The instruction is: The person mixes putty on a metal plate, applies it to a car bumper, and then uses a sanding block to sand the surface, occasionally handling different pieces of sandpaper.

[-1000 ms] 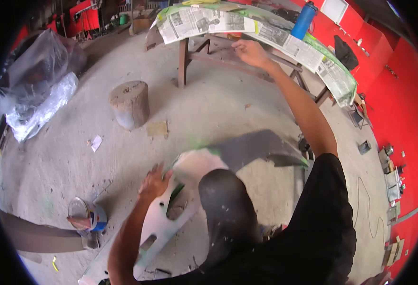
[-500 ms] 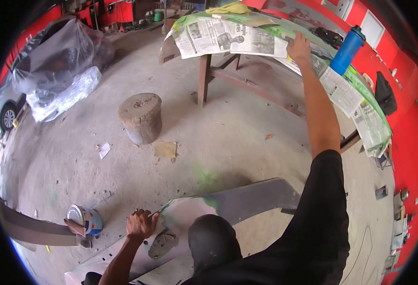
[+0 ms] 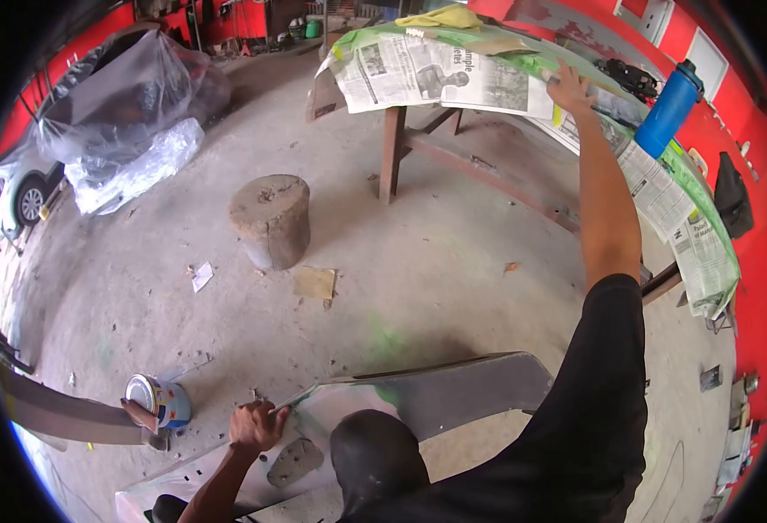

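Note:
My left hand (image 3: 257, 425) is closed around the upper edge of a car body panel (image 3: 475, 390), which has pale pink, green and dark grey patches and an oval hole. The panel lies low in front of me, partly hidden by my knee and right arm. Stretched far forward, my right hand (image 3: 571, 91) rests with fingers apart at the edge of a bench covered with newspaper (image 3: 497, 84) and green sheeting. I see nothing held in it. A blue bottle (image 3: 668, 112) stands on the bench to its right.
A tree-stump-like block (image 3: 270, 220) stands on the concrete floor, with a tan paper square (image 3: 314, 282) near it. A paint can (image 3: 163, 401) sits left of the panel, beside a curved grey piece (image 3: 69, 414). A plastic-draped car (image 3: 126, 109) is at back left. Yellow cloth (image 3: 440, 17) lies on the bench.
The view has shifted, so the bench and stump appear farther right. My right hand's fingers are more spread at the bench edge. My left hand stays on the panel's edge.

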The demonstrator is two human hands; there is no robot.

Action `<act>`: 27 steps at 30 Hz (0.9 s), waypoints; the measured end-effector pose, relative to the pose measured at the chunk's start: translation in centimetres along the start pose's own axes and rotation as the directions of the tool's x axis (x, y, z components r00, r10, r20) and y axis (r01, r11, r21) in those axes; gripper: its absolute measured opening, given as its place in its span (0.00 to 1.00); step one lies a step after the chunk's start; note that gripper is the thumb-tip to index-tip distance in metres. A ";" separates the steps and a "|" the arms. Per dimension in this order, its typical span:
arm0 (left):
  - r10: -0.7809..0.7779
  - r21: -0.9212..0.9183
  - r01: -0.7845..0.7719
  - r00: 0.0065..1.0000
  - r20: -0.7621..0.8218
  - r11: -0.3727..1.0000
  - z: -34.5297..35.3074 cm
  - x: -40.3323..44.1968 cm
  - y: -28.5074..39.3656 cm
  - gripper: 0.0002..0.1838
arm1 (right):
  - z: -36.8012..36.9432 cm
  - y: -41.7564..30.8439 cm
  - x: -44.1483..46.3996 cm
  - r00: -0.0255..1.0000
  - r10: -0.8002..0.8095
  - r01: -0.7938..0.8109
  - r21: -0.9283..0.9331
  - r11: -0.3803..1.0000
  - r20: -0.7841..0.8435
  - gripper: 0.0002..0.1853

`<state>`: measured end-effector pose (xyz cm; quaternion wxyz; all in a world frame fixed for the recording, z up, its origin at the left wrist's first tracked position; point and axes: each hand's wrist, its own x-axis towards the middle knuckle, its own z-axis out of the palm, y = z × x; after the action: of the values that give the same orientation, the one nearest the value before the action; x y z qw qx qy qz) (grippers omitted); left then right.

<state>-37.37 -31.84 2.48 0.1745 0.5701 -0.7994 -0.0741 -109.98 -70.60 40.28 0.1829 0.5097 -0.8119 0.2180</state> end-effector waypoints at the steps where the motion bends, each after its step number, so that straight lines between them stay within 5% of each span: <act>1: -0.036 -0.018 0.037 0.998 0.052 0.999 -0.1 0.3 0.0 0.20 | -0.7 0.0 0.2 1.000 -0.014 0.016 -0.053 0.998 0.024 0.43; 5: -0.091 -0.065 0.100 0.987 0.135 0.993 -0.1 0.5 0.2 0.20 | -1.6 0.2 0.8 0.986 -0.033 0.067 -0.209 0.976 0.161 0.42; 14: -0.070 -0.068 0.078 0.991 0.115 0.995 0.5 0.4 -0.5 0.20 | -2.1 -0.2 1.1 0.993 -0.009 0.022 -0.103 0.994 0.117 0.42; 20: -0.104 -0.073 0.115 0.985 0.140 0.991 0.2 0.5 0.2 0.20 | -0.3 3.3 5.7 0.949 -0.156 0.207 -0.171 0.963 0.274 0.38; 23: -0.106 -0.067 0.116 0.986 0.132 0.991 0.0 0.4 0.1 0.20 | -2.6 1.3 2.1 0.960 -0.175 0.214 -0.168 0.962 0.220 0.36; 27: -0.027 -0.047 0.029 0.999 0.029 0.998 0.4 0.2 -0.2 0.19 | -2.5 0.3 -0.3 0.920 -0.378 0.345 -0.244 0.907 -0.106 0.30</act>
<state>-37.40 -32.08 2.07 0.1754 0.5758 -0.7918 -0.1037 -109.98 -68.91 42.20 0.3364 0.6101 -0.7060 0.1269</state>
